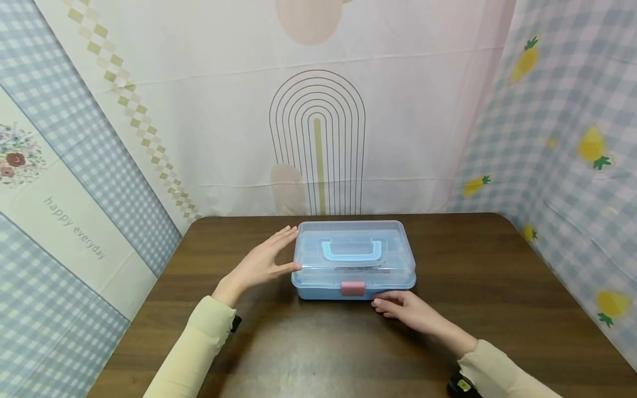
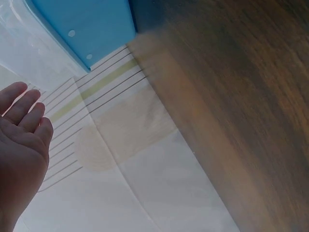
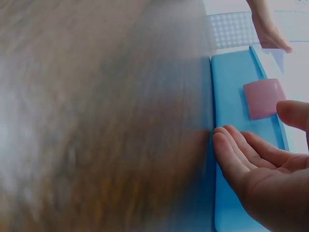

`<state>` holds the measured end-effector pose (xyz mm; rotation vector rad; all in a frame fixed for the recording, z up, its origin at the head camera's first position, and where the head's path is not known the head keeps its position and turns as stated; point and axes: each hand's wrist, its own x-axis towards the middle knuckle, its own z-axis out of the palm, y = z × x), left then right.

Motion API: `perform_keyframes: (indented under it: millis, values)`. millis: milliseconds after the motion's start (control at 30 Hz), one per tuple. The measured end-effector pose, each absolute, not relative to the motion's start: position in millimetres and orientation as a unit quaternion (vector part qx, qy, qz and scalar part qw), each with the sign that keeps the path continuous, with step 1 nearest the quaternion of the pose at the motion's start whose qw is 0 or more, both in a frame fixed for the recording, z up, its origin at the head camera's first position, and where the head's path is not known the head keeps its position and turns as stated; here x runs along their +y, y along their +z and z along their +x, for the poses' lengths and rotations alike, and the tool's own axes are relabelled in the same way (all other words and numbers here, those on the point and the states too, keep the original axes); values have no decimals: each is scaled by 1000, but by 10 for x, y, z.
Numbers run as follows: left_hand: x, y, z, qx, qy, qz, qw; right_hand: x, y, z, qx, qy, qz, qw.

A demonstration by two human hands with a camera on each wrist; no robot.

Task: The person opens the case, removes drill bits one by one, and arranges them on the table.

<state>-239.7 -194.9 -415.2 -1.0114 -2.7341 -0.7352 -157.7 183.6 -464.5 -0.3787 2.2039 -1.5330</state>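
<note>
A plastic storage box [image 1: 311, 293] stands on the table with its clear lid [image 1: 318, 271] down over a light blue base. On top lies a blue carry handle [image 1: 351, 257], folded flat. The pink latch [image 1: 353, 288] sits at the middle of the front and shows large in the right wrist view. My left hand [image 1: 261, 264] is at the box's left side, fingers spread and thumb tip right at the lid's edge. At the front, right of the latch, my right hand [image 1: 407, 310] has its fingertips at the lower part of the base. The contents are blurred through the lid.
The dark wooden table [image 1: 318, 348] carries the box near its back edge. Behind it hangs a pale cloth [image 1: 423, 121] with a line-arch print. Blue checked cloths [image 1: 562, 166] hang at both sides. Each wrist wears a dark device under a cream sleeve [image 1: 199, 342].
</note>
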Motion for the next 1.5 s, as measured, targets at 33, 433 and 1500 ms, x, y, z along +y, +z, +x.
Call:
perform_keyframes:
  millis: [33, 433, 1500]
  values:
    - [-1949, -4152, -2398, -907, -242, -337, 67, 1820, -4649, -1571, 788, -560, -135, 217]
    - [-1912, -4148, -2372, -909, -251, -329, 45, 1674, -4661, -1621, 747, -608, -133, 236]
    - [-1889, -4084, -2329, -918, -236, -313, 55, 1458, -4641, -1521, 769, -620, -10, 158]
